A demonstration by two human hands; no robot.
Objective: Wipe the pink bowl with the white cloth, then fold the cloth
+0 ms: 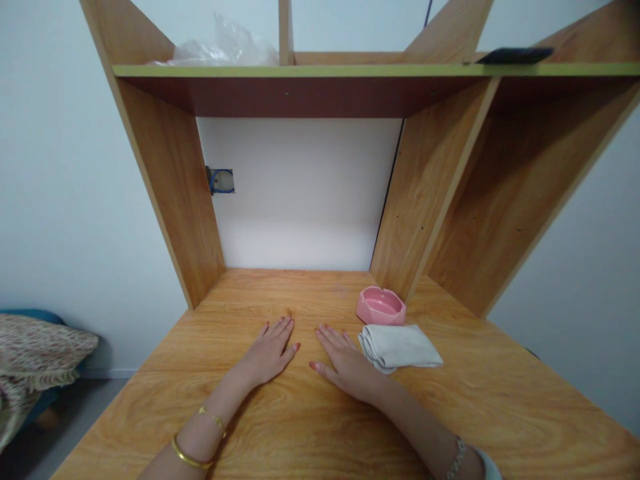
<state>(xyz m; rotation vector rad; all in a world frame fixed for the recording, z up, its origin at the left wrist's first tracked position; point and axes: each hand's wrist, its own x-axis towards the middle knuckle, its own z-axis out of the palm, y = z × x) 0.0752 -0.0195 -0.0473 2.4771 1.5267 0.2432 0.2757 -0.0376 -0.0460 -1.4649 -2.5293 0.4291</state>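
My left hand [270, 352] lies flat, palm down, on the wooden desk [500, 400], fingers stretched out and holding nothing. My right hand [345, 363] lies flat beside it in the same way, a small gap between the two. Just right of my right hand sits a folded white cloth [400, 347], close to the fingers but apart from them. Behind the cloth stands a small pink bowl [381, 306]. Gold bangles circle my left wrist and a bracelet my right.
A wooden shelf unit rises at the back with slanted side panels [430, 193] and a green-edged shelf [350, 69]. On that shelf lie a clear plastic bag [225, 48] and a dark flat object [515, 55]. A patterned blanket [35, 353] lies at the lower left.
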